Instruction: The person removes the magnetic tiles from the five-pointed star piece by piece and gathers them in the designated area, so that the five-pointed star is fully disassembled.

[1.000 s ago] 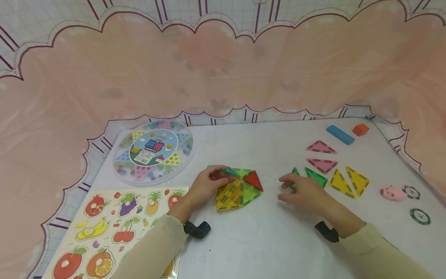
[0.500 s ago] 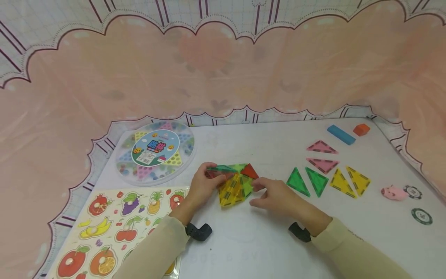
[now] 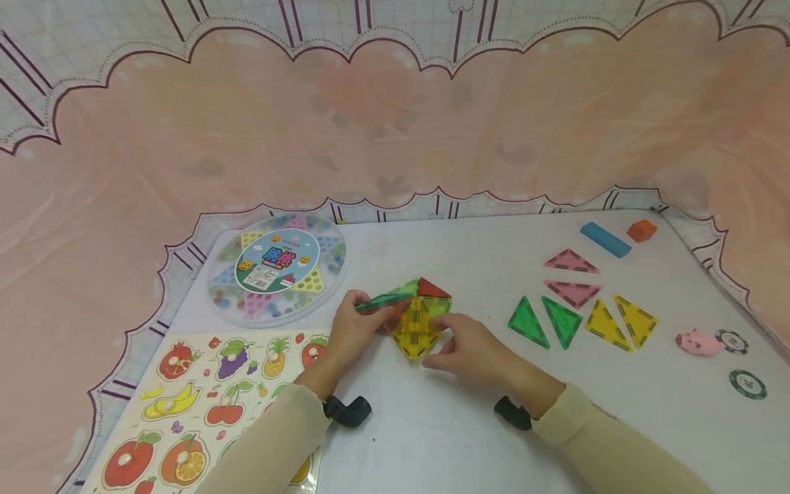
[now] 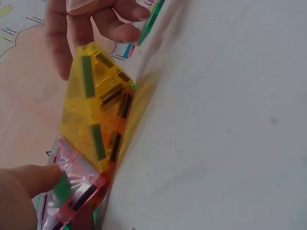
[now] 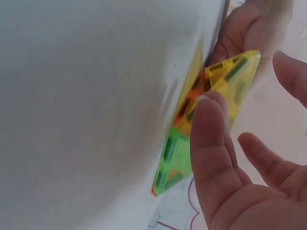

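Your left hand (image 3: 354,331) pinches the multicoloured translucent plastic triangle cluster (image 3: 412,337), roughly midway between the table's (image 3: 450,425) side edges; your right hand (image 3: 474,348) is loosely spread at its yellow face. You're apparently folding it; next likely calls for aligning edges.

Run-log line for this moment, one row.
left hand: pinches tile cluster | right hand: beside cluster, contact unclear | loose green triangles: on table
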A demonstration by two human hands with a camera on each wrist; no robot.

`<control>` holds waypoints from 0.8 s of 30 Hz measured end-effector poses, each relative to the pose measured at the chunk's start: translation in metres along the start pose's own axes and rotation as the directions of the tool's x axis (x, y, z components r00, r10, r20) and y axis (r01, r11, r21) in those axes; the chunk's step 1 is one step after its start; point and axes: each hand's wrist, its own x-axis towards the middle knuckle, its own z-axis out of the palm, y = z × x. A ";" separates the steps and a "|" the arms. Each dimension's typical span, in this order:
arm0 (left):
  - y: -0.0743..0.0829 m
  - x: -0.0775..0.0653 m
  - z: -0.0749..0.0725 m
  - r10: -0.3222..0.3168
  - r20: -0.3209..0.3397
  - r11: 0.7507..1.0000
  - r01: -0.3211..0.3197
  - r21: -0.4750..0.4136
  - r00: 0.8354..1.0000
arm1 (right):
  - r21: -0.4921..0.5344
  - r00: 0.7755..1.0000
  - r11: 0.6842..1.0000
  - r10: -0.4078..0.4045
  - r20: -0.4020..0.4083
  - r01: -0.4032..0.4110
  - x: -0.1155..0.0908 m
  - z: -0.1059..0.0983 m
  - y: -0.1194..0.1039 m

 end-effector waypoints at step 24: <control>-0.002 -0.012 -0.013 0.042 0.162 0.981 -0.071 0.178 0.986 | -0.062 0.987 0.991 0.110 -0.113 -0.118 0.016 -0.018 0.017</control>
